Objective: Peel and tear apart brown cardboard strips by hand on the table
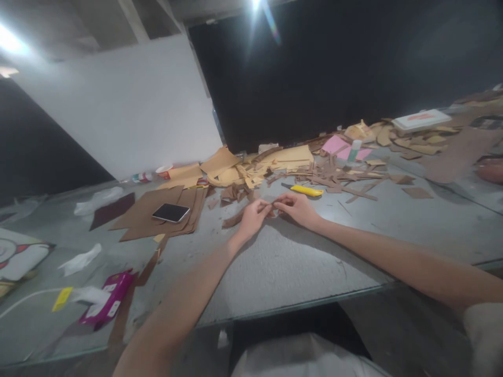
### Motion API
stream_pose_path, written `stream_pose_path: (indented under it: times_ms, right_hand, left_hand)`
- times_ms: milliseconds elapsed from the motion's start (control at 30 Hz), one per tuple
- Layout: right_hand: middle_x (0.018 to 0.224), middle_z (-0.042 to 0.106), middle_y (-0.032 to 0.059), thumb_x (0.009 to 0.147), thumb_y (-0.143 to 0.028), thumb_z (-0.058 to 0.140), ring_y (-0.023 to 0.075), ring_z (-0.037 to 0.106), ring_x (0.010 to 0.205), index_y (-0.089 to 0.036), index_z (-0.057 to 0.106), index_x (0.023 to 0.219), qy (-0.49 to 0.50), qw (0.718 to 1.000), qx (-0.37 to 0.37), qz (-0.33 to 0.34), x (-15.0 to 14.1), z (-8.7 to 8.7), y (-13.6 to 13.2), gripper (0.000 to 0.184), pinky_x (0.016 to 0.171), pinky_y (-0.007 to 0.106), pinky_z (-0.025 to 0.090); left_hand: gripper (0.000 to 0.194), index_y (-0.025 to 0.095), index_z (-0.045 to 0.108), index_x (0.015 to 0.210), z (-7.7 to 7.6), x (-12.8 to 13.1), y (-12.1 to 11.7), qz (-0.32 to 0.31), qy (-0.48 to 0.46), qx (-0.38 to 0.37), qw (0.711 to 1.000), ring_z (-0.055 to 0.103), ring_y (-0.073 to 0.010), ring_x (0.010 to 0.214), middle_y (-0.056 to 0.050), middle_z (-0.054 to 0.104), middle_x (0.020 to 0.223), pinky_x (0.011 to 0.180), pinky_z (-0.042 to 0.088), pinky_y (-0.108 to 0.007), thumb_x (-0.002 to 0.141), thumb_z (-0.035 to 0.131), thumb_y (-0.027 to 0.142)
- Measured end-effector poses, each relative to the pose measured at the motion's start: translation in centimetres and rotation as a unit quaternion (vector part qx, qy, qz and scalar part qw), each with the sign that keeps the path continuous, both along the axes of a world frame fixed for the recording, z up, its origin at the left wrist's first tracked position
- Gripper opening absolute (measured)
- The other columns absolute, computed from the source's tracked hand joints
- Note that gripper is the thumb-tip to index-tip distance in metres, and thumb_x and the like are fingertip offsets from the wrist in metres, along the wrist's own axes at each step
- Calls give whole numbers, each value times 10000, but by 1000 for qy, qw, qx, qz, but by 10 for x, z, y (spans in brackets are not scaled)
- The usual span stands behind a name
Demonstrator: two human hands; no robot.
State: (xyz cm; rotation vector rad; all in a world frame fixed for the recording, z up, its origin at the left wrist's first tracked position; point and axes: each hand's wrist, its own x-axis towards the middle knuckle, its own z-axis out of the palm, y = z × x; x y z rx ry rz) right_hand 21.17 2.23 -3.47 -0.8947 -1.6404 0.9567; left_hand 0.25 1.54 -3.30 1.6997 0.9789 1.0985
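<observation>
Both my hands meet over the grey table [283, 262], a little past its middle. My left hand [253, 217] and my right hand [296, 208] pinch the two ends of a thin brown cardboard strip [272, 203] between fingertips. A longer brown strip [232, 220] lies on the table just left of my left hand. A yellow utility knife [306, 190] lies just beyond my right hand, not touched.
A heap of cardboard scraps [275, 162] runs along the far side. A phone [170, 212] rests on flat brown sheets [145, 220] at left. A magenta box [108, 303] and crumpled tissue [80, 260] lie near left. Pink paper [341, 146] and a white tray [421, 119] sit far right.
</observation>
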Motion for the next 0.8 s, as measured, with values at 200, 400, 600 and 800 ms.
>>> stream_pose_path:
  times_ms: [200,400,600,800]
  right_hand:
    - [781,798,42,905,-524,768,204,742,690,-202,776,983,-8,1000,3,-20,1,0,1,331,660,314,566]
    - [756,791,41,895,-512,778,211,742,687,-202,773,975,-4,1000,-7,-30,1,0,1,321,661,320,569]
    - [735,782,36,894,-484,767,210,729,678,-203,769,961,-5,999,-12,-46,2,3,1,288,653,321,552]
    - [768,792,44,885,-535,773,210,732,686,-201,758,962,1,999,-12,-45,2,2,2,343,662,326,558]
  left_hand:
    - [599,195,631,901,1,-1,3,28,1,-2,1000,737,-216,699,-72,757,746,723,576,-329,947,628,793]
    - [569,195,645,922,2,-1,2,52,-1,3,999,728,-208,696,-67,758,755,711,565,-318,968,625,762]
    - [540,199,651,933,0,-1,1,54,14,11,998,724,-206,709,-63,754,775,705,565,-315,976,631,737]
    - [530,205,635,919,-1,-1,2,53,21,21,998,728,-200,703,-61,756,773,711,577,-316,989,617,730]
